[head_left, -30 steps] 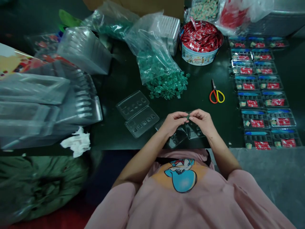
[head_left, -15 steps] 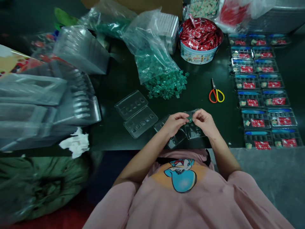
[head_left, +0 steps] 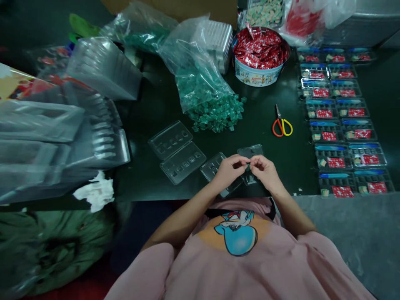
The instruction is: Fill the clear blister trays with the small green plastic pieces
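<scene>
My left hand (head_left: 230,170) and my right hand (head_left: 265,171) meet fingertip to fingertip above the table. Both are closed in a pinch on a small green piece (head_left: 248,166), mostly covered by the fingers. Under the right hand lies an unfolded clear plastic blister tray (head_left: 251,150). A second clear tray (head_left: 212,163) lies partly beneath my left hand and forearm. Farther left is a third open tray (head_left: 183,163) with moulded pockets. Beyond the hands, a heap of small green translucent pieces (head_left: 218,114) spills from a clear bag (head_left: 196,54).
Scissors (head_left: 282,125) with red and yellow handles lie right of the heap. Behind them stands a round tin (head_left: 259,77) of red packets. Several filled trays (head_left: 334,162) line the right side. Stacked clear packaging (head_left: 103,71) and a crumpled white tissue (head_left: 96,191) are at left.
My hands have drawn closer together and slightly lower, both pinching at the small green piece. The whole view has shifted a little; the other things stay in place.
</scene>
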### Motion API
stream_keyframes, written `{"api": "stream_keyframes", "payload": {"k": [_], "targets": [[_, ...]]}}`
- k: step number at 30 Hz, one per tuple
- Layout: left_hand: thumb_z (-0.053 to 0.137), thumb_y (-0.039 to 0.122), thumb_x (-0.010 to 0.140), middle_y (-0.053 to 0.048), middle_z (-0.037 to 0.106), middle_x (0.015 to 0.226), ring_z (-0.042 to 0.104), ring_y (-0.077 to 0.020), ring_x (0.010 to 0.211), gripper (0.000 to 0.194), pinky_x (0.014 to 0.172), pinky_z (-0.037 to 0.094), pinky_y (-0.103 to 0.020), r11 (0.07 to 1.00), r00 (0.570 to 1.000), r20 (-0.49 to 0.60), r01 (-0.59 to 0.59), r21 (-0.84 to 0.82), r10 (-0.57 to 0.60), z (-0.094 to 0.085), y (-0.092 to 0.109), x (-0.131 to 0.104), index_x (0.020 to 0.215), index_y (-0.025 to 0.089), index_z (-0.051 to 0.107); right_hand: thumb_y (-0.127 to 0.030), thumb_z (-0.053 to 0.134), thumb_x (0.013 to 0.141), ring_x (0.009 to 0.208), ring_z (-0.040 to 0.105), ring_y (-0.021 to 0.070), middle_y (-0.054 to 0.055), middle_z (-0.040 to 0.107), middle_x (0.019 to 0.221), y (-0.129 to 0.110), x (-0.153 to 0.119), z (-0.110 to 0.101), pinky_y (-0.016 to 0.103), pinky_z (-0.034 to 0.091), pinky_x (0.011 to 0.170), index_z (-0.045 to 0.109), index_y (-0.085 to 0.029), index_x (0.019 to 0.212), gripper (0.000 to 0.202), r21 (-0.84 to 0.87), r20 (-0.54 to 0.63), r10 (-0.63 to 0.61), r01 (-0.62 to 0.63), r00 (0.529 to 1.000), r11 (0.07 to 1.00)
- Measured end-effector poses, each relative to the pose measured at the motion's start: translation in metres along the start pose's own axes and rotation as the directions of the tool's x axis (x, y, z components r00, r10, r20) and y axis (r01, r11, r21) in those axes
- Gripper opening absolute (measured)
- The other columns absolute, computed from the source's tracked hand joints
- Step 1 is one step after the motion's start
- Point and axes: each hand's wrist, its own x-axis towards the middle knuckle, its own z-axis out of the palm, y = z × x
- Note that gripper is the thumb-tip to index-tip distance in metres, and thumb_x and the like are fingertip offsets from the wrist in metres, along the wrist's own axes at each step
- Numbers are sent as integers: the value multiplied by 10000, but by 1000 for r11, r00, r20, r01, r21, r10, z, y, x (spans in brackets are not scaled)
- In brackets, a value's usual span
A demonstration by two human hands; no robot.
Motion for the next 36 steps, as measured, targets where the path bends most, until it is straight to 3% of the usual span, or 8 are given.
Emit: {"api": "stream_keyframes", "payload": {"k": [4,9,16,21,25,29,36], "targets": [[696,241,725,6,611,732,543,-114,677,138,663,413,-241,998,999,-36,-42,-55,40,3,4,11,851,182,699,-357,698,758,657,491,92,-23,613,783,3,7,-3,235,390,628,684,-210,994,279,199,91,126,-142,988,970],[683,226,738,2,607,730,539,-120,692,90,684,410,-246,995,995,-24,-101,11,101,6,16,30,813,176,677,-393,822,639,606,456,70,-41,583,708,-4,22,-8,214,371,576,685,-197,865,329,338,41,186,-188,982,922],[719,280,712,10,592,735,536,-112,692,184,694,432,-245,983,989,74,-119,-139,130,9,29,56,833,163,645,-366,900,533,595,494,58,-45,583,693,-21,46,-21,202,421,581,663,-200,812,402,541,205,264,-334,942,772],[713,280,714,8,593,733,540,-116,699,174,691,432,-243,978,986,0,-164,-129,166,11,20,68,829,166,649,-380,882,549,627,521,75,-25,628,715,-19,47,-16,217,433,597,694,-197,854,402,495,-7,207,-176,978,851],[683,232,720,0,608,742,553,-126,709,110,695,431,-252,975,975,-45,-220,-28,219,15,20,74,813,174,669,-412,869,551,578,469,62,-47,589,668,-15,47,-8,208,405,556,680,-197,832,401,456,-149,165,-80,975,886],[685,220,709,-3,625,755,568,-129,725,113,711,436,-258,973,973,-53,-226,-38,224,19,24,75,814,177,690,-411,864,559,538,422,47,-72,515,631,-16,49,-7,193,375,517,625,-202,790,392,481,-140,153,-68,978,874],[759,226,630,10,622,748,565,-104,708,229,703,454,-249,936,997,7,-75,-345,83,22,19,76,838,168,682,-427,860,580,537,406,50,-73,475,628,-25,47,-9,200,373,519,554,-201,730,409,495,-49,117,-77,992,865]]}}
